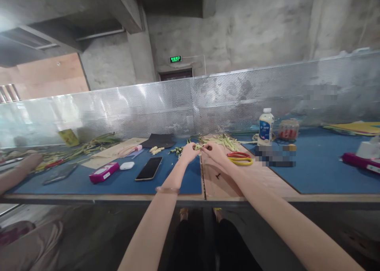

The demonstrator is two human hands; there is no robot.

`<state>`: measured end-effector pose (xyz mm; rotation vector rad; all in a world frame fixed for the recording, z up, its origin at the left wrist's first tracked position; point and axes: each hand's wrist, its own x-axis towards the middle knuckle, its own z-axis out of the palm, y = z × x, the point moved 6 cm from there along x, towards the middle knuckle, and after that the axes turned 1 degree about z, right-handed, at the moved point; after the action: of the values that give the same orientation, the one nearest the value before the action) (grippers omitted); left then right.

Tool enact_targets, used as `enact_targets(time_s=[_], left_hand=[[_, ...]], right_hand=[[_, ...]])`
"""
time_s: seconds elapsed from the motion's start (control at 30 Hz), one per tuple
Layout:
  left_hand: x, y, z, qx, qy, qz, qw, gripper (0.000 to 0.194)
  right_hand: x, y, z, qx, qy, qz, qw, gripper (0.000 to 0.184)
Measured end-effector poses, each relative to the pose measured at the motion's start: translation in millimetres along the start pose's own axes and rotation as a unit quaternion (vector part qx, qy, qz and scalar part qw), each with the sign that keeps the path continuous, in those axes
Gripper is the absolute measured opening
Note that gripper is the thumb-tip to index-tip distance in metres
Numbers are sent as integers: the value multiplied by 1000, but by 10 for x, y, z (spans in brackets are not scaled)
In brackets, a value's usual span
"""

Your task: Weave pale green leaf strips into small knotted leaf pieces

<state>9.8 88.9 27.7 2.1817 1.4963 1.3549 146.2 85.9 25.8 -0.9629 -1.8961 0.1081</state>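
Observation:
Both my arms reach out over the blue-topped table (178,180). My left hand (189,152) and my right hand (214,150) meet at the far middle of the table, fingers pinched together on a small pale green leaf strip (198,146) held between them. A pile of pale green leaf strips (222,141) lies just behind my right hand. Red and yellow scissors (240,158) rest on the brown board to the right of my right hand. Small folded green pieces (177,150) lie left of my left hand.
A black phone (149,168), a white case (127,165) and a pink box (104,172) lie at left. A white bottle (265,127) and a jar (288,129) stand at right. Another person's arm (18,172) rests at far left by more leaves. A perforated metal screen (190,101) backs the table.

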Motion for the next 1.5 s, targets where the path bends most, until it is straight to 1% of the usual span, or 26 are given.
enact_targets(time_s=[0.17, 0.27, 0.4, 0.57, 0.7, 0.83, 1.0, 1.1, 1.3, 1.5], left_hand=[[18, -36, 31, -13, -11, -10, 1000, 11], [26, -80, 69, -26, -30, -22, 999, 12], [30, -130, 119, -52, -56, -38, 996, 19], [26, -142, 153, -106, -75, -49, 990, 17], [15, -105, 179, -175, -82, -64, 979, 15], [13, -78, 201, -261, -84, -93, 957, 15], [20, -130, 191, -341, -62, -139, 928, 30], [6, -160, 182, -358, -57, -160, 918, 31], [-25, -134, 165, -377, -61, -163, 909, 24], [-17, -152, 136, -390, -35, -174, 903, 20]], right_hand=[[-32, -34, -23, 9, -2, 29, 1000, 24], [-42, -44, -17, 17, -4, 39, 999, 24], [-51, -49, 6, 38, -10, 45, 998, 24], [-62, -58, 0, 64, -10, 45, 997, 24], [-56, -53, -15, 72, -7, 45, 996, 25], [-43, -11, -11, 69, 2, 44, 997, 27], [-6, 62, 55, 70, 10, 30, 997, 27], [18, 83, 98, 77, 5, 13, 997, 25], [19, 70, 79, 80, 12, -2, 997, 24], [-1, -4, 48, 70, 24, -4, 997, 24]])
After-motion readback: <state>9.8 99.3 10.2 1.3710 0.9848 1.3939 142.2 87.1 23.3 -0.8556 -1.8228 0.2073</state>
